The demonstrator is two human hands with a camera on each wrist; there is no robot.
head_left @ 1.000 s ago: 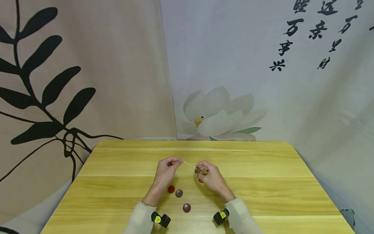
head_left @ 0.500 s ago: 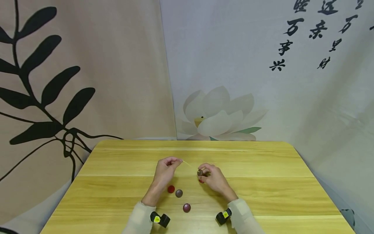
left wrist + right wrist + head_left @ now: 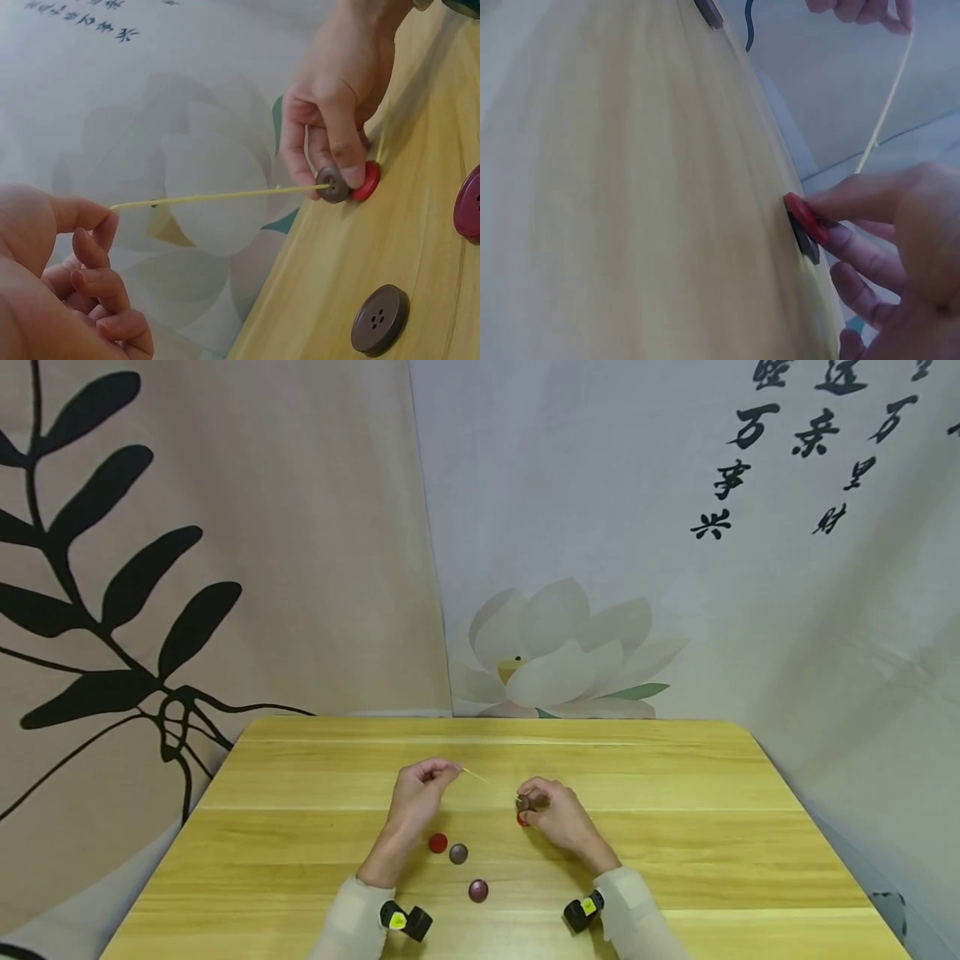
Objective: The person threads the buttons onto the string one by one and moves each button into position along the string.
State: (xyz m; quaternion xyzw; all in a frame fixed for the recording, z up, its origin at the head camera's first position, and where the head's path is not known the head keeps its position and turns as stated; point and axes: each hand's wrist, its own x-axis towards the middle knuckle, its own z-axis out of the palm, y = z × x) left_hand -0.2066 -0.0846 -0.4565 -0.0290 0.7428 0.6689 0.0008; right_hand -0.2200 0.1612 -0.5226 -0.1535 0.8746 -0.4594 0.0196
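I'm seeing the hands' gap widening since a second ago | left hand (image 3: 418, 789): fingertips pinching yellow cord (image 3: 217, 196), wrist angling inward | cord running straight to brown button (image 3: 328, 192), holes showing clearly only in left wrist view | right hand (image 3: 558, 814): fingers clamping it and red button (image 3: 368, 183)

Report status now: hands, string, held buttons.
Left fingers pinching yellow string. Right fingers holding brown button and red button. String runs straight to the brown one; nothing seen crossing it.
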